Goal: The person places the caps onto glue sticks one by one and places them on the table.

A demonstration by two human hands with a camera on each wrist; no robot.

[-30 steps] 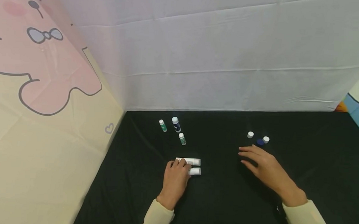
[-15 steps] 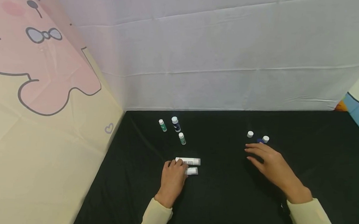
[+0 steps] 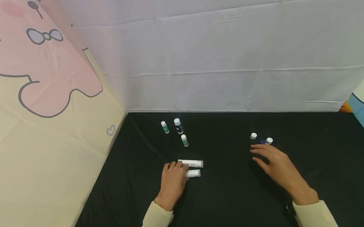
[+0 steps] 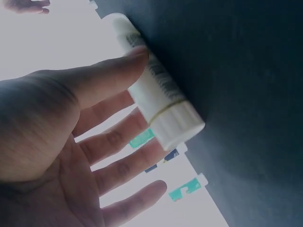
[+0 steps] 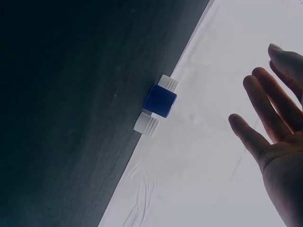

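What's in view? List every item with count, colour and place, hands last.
Green bottles: 2, green with white tops, table's left half
Blue bottle: 1, dark blue with white top, beside the green ones
White tubes: 2, white, lying side by side, nearer than the bottles
White caps: 2, white, table's right half
Blue cap: 1, blue, by the white caps
Table: 1, black, underneath
Backdrop: 1, whitish, behind
Cartoon sheet: 1, cream and pink, left
Patterned sheet: 1, partly blue, right edge
Sleeves: 2, pale yellow, bottom
Left hand: 1, bare, at the nearer tube
Right hand: 1, bare, near the blue cap

black cloth (image 3: 227,202) below | creased white sheet (image 3: 220,51) behind | cream sheet (image 3: 33,155), pink cartoon figure (image 3: 57,69), left
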